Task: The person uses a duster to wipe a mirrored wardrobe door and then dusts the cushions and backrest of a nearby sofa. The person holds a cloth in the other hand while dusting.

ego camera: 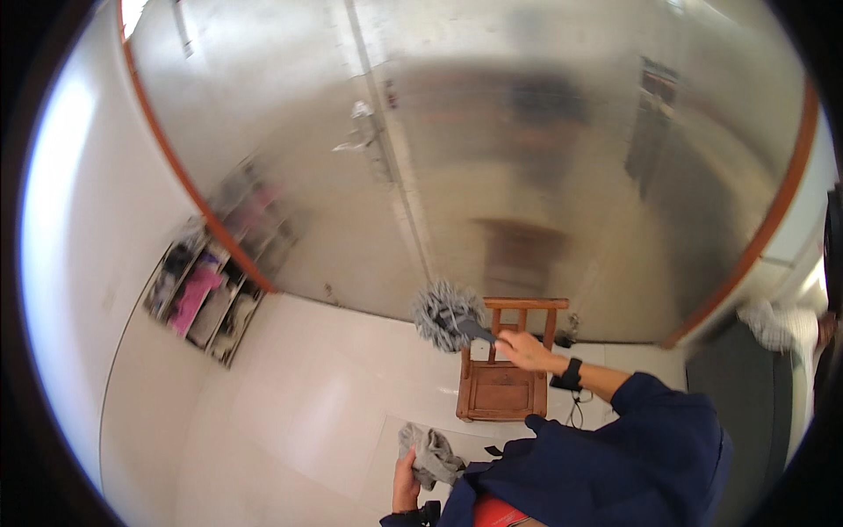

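My right hand (pixel 525 350) grips the dark handle of a duster (pixel 450 315) with a fluffy grey head. The duster points left, away from my body, and its head overlaps the left side of a wooden chair (pixel 502 388) in the view. Lower down, my left hand (pixel 406 479) holds a crumpled grey cloth (pixel 431 454) in front of my body. A large metal double door (pixel 500 171) stands ahead, its brushed surface blurrily reflecting the chair. Whether the duster touches the door or the chair I cannot tell.
At left, a low rack (pixel 204 300) filled with shoes and fabric items stands by the wall. A door handle (pixel 361 128) sits near the centre seam. Orange-brown trim (pixel 784 204) frames the door. A dark grey padded surface (pixel 737 388) lies at right, with a pale cloth (pixel 780 326) beside it.
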Available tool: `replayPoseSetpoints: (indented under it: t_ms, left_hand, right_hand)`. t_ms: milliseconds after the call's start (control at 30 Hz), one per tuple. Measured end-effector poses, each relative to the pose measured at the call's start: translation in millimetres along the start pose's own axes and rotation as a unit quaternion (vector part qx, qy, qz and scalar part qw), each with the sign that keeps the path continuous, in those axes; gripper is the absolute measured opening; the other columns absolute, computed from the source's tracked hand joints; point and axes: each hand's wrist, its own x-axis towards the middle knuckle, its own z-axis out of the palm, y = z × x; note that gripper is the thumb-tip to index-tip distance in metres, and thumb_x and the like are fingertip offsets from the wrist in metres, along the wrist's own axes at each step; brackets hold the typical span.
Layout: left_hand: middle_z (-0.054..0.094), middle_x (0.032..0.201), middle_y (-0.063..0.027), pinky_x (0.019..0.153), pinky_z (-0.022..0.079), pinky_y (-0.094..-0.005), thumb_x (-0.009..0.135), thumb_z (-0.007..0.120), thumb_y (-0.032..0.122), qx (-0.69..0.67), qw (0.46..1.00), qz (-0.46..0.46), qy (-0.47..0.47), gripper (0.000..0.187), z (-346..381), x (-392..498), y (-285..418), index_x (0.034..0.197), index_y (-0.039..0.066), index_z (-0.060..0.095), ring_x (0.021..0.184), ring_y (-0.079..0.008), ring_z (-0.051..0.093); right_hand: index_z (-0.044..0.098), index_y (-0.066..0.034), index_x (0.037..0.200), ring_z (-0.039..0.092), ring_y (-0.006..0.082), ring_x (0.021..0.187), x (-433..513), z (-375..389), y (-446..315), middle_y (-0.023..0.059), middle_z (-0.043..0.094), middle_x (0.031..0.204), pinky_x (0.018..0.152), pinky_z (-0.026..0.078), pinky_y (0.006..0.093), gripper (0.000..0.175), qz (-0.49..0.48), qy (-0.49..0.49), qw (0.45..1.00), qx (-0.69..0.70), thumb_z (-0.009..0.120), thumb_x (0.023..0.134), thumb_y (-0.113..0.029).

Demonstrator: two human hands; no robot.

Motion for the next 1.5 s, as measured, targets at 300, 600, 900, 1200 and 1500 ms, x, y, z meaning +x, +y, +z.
replayPoseSetpoints:
  t_ms: [300,600,900,1200,1500]
  left_hand:
    - [0.065,0.121,-0.0140,0.097,0.049,-0.0425,0.097,0.057,0.030,0.040,0.995,-0.085,-0.046,0.044,-9.9,60.0,-13.1,0.128,-0.002,0.056,0.109,-0.0281,0.063]
    - [0.063,0.124,-0.0128,0.100,0.047,-0.0442,0.096,0.057,0.028,0.037,0.975,-0.122,-0.181,0.044,218.2,94.1,-137.3,0.130,0.000,0.054,0.112,-0.0291,0.062]
    - [0.062,0.125,-0.0106,0.096,0.049,-0.0401,0.095,0.061,0.024,0.232,0.932,-0.119,-0.251,0.047,427.0,84.2,-174.7,0.135,0.001,0.049,0.112,-0.0248,0.061]
    - [0.061,0.127,-0.0112,0.099,0.046,-0.0409,0.093,0.064,0.020,0.238,0.929,-0.118,-0.257,0.050,515.7,99.2,-166.5,0.136,0.000,0.048,0.114,-0.0253,0.060]
    - [0.060,0.128,-0.0125,0.102,0.045,-0.0415,0.095,0.060,0.022,0.246,0.914,-0.067,-0.317,0.049,587.1,186.6,-154.5,0.138,0.001,0.048,0.117,-0.0267,0.058]
  right_hand:
    - [0.046,-0.0024,0.102,0.052,0.0252,0.065,-72.8,-151.1,21.3,0.0125,0.054,0.074,0.061,0.042,0.0397,0.024,0.032,0.243,0.969,0.038,0.044,0.102,-0.026]
    - [0.054,-0.0032,0.093,0.057,0.0412,0.067,-190.9,-332.8,139.4,0.0199,0.058,0.071,0.061,0.044,0.0476,0.038,0.113,0.440,0.883,-0.115,0.047,0.100,-0.040]
    - [0.045,-0.0046,0.102,0.051,0.0232,0.059,-159.3,-428.6,154.7,0.0118,0.051,0.067,0.057,0.042,0.0402,0.033,0.054,0.480,0.876,-0.009,0.045,0.103,-0.037]
    - [0.044,-0.0033,0.097,0.050,0.0287,0.055,-107.7,-508.9,188.2,0.0147,0.051,0.068,0.054,0.042,0.0403,0.030,-0.047,0.619,0.778,0.099,0.045,0.104,-0.033]
    - [0.044,-0.0110,0.095,0.035,0.0058,0.051,-163.3,-499.9,317.4,-0.0034,0.039,0.068,0.043,0.030,0.0225,0.035,-0.047,0.712,0.376,0.591,0.041,0.104,-0.044]
